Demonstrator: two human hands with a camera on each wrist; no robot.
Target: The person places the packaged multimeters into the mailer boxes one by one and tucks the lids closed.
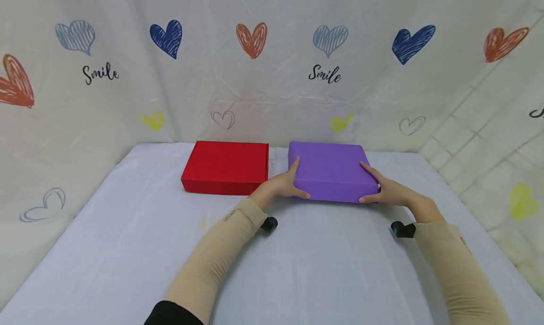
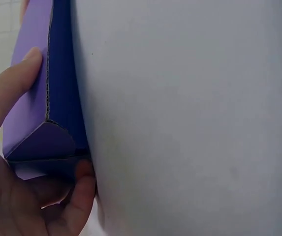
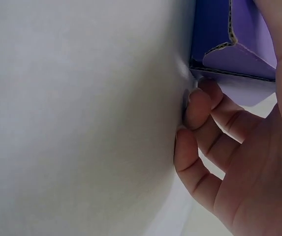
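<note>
A closed purple cardboard box [image 1: 329, 169] lies at the back of the table, right of the middle. My left hand [image 1: 285, 183] grips its left end, with the thumb [image 2: 20, 76] on the front face and the other fingers curled at the end and low edge. At the opposite end my right hand [image 1: 388, 188] holds the box, its thumb along the front and a finger reaching up the side. In the right wrist view several curled fingertips [image 3: 198, 107] sit right at the box's bottom corner, against the white cloth. The box's underside looks dark blue in both wrist views.
A closed red box [image 1: 229, 166] lies to the left, its right edge close to my left wrist. White cloth [image 1: 323, 263] covers the table. Behind it hangs a pale curtain [image 1: 280, 84] printed with hearts. A dark wrist camera [image 1: 269, 224] sits under my left cuff, another [image 1: 403, 229] by the right.
</note>
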